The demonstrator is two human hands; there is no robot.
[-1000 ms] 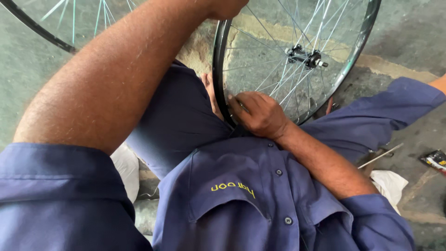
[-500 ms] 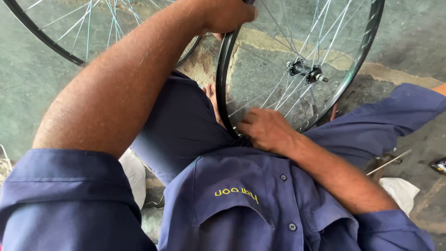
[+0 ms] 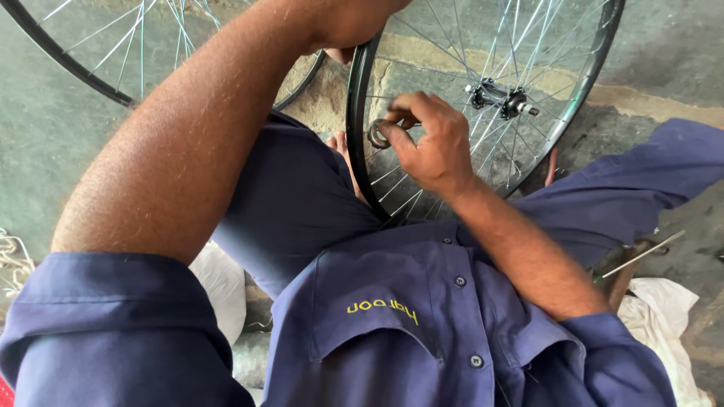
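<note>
While your left hand point(image 3: 354, 22) gripped the top of the black bicycle wheel rim point(image 3: 360, 128), your right hand point(image 3: 426, 143) pinched a small round spoke key point(image 3: 377, 134) against a spoke point(image 3: 411, 113) beside that rim: truing step. Next move likely needed a measured nipple turn.

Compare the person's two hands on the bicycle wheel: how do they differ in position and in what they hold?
The left hand grips the wheel rim at its top, partly out of frame; the right hand sits lower, among the spokes. The left holds the rim itself; the right pinches a small round metal tool. Both are bare.
</note>
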